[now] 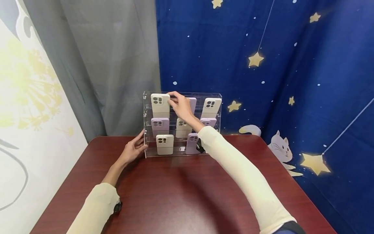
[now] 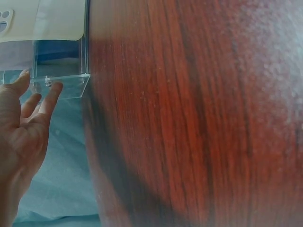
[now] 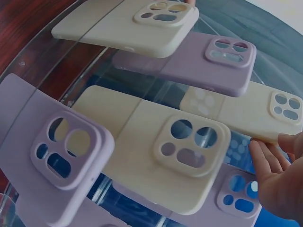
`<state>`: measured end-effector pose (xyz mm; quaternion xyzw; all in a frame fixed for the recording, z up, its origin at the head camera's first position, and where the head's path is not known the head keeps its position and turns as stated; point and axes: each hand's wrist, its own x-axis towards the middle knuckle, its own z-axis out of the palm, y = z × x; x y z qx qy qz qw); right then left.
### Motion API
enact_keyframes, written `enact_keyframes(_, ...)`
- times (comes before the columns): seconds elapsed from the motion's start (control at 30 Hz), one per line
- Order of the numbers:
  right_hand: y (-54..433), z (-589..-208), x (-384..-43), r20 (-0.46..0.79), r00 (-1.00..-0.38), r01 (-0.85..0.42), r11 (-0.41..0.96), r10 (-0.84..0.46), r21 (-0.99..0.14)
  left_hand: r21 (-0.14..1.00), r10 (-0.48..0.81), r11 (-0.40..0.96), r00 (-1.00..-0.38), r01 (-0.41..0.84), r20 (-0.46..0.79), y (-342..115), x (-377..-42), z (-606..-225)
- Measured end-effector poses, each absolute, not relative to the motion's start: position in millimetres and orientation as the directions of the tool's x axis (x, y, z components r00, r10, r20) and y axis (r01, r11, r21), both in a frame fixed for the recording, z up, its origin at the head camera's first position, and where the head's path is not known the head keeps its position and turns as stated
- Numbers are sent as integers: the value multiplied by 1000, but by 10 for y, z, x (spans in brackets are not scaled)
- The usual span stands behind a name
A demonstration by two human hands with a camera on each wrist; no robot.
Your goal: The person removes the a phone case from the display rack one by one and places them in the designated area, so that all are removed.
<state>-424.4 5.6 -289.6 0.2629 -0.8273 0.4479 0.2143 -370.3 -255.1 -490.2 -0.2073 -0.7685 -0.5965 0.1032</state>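
Note:
A clear acrylic rack [image 1: 182,152] with stepped tiers stands at the table's back, holding cream and lilac phone cases with camera cutouts. My right hand [image 1: 182,106] pinches the right edge of the cream phone case [image 1: 160,109] at the top left, near its upper corner. In the right wrist view, that case [image 3: 236,111] has the fingertips of the right hand [image 3: 281,177] at its edge. Fairly straight fingers of my left hand [image 1: 132,150] touch the rack's left side panel. The left wrist view shows the left hand [image 2: 23,137] beside the clear panel [image 2: 71,87].
Other cases on the rack include a lilac one [image 1: 160,125] in the middle tier and a cream one [image 1: 165,145] at lower left. The reddish-brown table [image 1: 163,201] extends in front. Grey [image 1: 117,58] and blue starry [image 1: 210,61] curtains hang behind.

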Motion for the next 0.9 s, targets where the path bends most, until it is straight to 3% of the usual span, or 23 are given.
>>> enact_keyframes(0.9, 175, -2457, -3928, 671, -694, -710, 405, -263, -576, 883, 194, 192, -899, 427, 393, -2561, -3709, -4910)
